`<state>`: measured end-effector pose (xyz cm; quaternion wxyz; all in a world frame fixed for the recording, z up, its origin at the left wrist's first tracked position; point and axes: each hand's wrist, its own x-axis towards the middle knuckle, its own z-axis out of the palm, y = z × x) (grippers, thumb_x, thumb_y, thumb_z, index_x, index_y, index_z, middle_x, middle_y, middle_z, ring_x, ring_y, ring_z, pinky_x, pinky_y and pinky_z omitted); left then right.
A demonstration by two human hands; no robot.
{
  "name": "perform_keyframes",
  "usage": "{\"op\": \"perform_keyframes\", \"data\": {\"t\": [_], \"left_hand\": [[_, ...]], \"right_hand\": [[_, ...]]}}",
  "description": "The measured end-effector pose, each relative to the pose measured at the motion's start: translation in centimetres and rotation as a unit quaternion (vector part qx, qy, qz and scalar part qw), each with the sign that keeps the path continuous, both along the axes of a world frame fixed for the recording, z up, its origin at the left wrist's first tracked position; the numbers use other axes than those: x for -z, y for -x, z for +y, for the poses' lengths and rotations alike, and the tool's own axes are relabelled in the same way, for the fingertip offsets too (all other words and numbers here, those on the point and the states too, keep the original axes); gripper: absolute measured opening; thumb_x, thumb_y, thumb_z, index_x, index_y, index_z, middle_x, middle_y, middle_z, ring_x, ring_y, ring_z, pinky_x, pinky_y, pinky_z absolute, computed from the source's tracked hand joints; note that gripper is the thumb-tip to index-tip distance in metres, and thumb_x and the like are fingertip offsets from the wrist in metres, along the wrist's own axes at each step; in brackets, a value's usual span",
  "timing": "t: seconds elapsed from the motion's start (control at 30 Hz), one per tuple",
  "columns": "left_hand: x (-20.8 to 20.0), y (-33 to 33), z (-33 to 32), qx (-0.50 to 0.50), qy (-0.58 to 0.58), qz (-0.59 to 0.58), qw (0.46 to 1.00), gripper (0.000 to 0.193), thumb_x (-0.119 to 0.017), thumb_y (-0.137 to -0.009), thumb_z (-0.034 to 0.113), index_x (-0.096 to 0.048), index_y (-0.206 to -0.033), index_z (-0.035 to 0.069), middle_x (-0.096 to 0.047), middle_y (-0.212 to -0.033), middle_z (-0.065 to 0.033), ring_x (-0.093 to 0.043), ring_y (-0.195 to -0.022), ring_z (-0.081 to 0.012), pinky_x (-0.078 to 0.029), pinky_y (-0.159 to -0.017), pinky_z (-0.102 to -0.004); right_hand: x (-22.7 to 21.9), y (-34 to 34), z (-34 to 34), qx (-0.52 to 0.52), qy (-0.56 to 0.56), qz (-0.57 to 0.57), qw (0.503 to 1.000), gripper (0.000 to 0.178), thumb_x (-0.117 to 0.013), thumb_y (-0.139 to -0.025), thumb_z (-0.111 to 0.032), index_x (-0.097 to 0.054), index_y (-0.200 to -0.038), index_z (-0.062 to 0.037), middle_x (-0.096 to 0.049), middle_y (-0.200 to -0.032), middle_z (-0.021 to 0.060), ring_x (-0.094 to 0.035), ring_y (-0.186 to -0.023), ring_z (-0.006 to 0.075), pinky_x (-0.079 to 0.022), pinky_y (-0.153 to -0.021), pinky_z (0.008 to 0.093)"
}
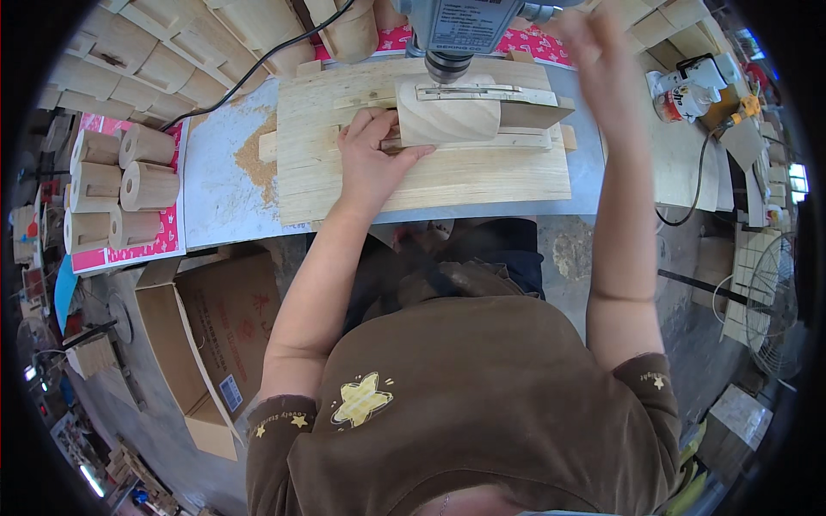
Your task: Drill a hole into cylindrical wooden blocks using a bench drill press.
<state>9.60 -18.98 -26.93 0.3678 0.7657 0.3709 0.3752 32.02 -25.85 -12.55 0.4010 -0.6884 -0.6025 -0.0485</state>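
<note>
A pale wooden cylinder [447, 119] lies on its side in a wooden jig [516, 138] on a plywood board [482, 182]. My left hand [372, 150] grips its left end, thumb along the near side and fingers bent over the far side. Directly above it stands the drill press [465, 30], its dark chuck [446, 67] close over the cylinder; the bit's tip is hidden. My right hand [594, 52] is raised beside the drill's right side, near its lever [540, 12]. Motion blurs its fingers, so its grip is unclear.
Several drilled wooden cylinders [149, 186] stand at the left, and more are stacked at the back left [163, 52]. Sawdust [256, 159] lies beside the board. A black cable [258, 67] crosses the back. On the right is a plastic jar [681, 101]; an open cardboard box [206, 335] sits below left.
</note>
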Motion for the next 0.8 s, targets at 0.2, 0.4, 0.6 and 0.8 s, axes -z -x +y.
{"op": "perform_keyframes", "data": {"t": [0.2, 0.4, 0.6, 0.8], "left_hand": [[-2.8, 2.3, 0.3, 0.051, -0.019, -0.001, 0.999, 0.035, -0.081, -0.055, 0.011, -0.064, -0.083, -0.001, -0.057, -0.085, -0.006, -0.059, -0.076, -0.0179, -0.047, -0.067, -0.0245], [-4.6, 11.0, -0.2, -0.016, 0.246, -0.146, 0.958, 0.022, -0.077, -0.066, 0.007, -0.064, -0.083, 0.0, -0.064, -0.084, -0.0057, -0.059, -0.069, -0.0104, -0.047, -0.067, -0.0238], [-6.1, 10.9, 0.1, -0.098, 0.423, -0.113, 0.894, 0.038, -0.071, -0.075, 0.027, -0.058, -0.083, -0.008, -0.061, -0.068, -0.0071, -0.054, -0.051, -0.0086, -0.04, -0.046, -0.019], [-6.0, 6.6, -0.9, -0.068, 0.455, -0.107, 0.882, 0.05, -0.071, -0.075, 0.037, -0.056, -0.081, -0.01, -0.056, -0.06, -0.0052, -0.044, -0.042, -0.0068, -0.035, -0.039, -0.02]], "right_hand": [[8.0, -0.8, -4.0, -0.046, 0.087, -0.125, 0.987, 0.028, -0.067, -0.073, -0.016, -0.055, -0.095, -0.0055, -0.055, -0.085, 0.0085, -0.051, -0.089, 0.0289, -0.04, -0.074, 0.0402], [7.3, -0.8, -5.2, -0.068, 0.117, -0.113, 0.984, 0.028, -0.067, -0.07, -0.012, -0.056, -0.096, -0.0059, -0.055, -0.087, 0.0076, -0.051, -0.085, 0.028, -0.04, -0.073, 0.0384], [7.2, 1.6, -5.7, -0.083, 0.126, -0.078, 0.986, 0.028, -0.067, -0.069, -0.01, -0.056, -0.094, -0.0044, -0.055, -0.087, 0.0084, -0.049, -0.085, 0.0293, -0.04, -0.073, 0.0377], [6.9, 2.4, -5.7, -0.102, 0.129, -0.079, 0.983, 0.029, -0.067, -0.069, -0.009, -0.055, -0.095, -0.0033, -0.054, -0.088, 0.0104, -0.049, -0.085, 0.0299, -0.041, -0.076, 0.0379]]}}
